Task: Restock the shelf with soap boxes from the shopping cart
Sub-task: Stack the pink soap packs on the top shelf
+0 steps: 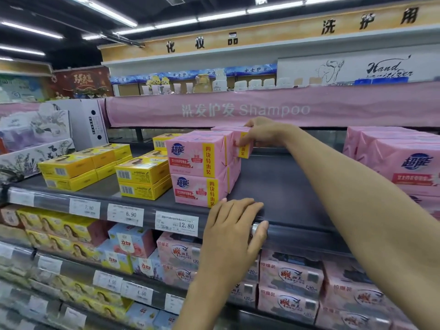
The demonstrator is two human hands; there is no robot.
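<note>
The right hand (262, 134) pinches a pink wrapped soap box (244, 152) atop the rear stack on the dark grey metal shelf (273, 182). The left hand (234, 229) rests with spread fingers on the shelf's edge. The box is best seated flush behind the front pink boxes (197, 160).

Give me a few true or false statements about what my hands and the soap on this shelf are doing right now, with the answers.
1. The right hand grips a pink soap pack on top of the stacked pink packs. True.
2. The left hand holds a soap pack too. False: it rests on the shelf edge and holds nothing.
3. The yellow soap boxes stand to the right of the stacked pink packs. False: they stand to the left.
4. The price tag nearest the left hand reads 12.80. True.
</note>
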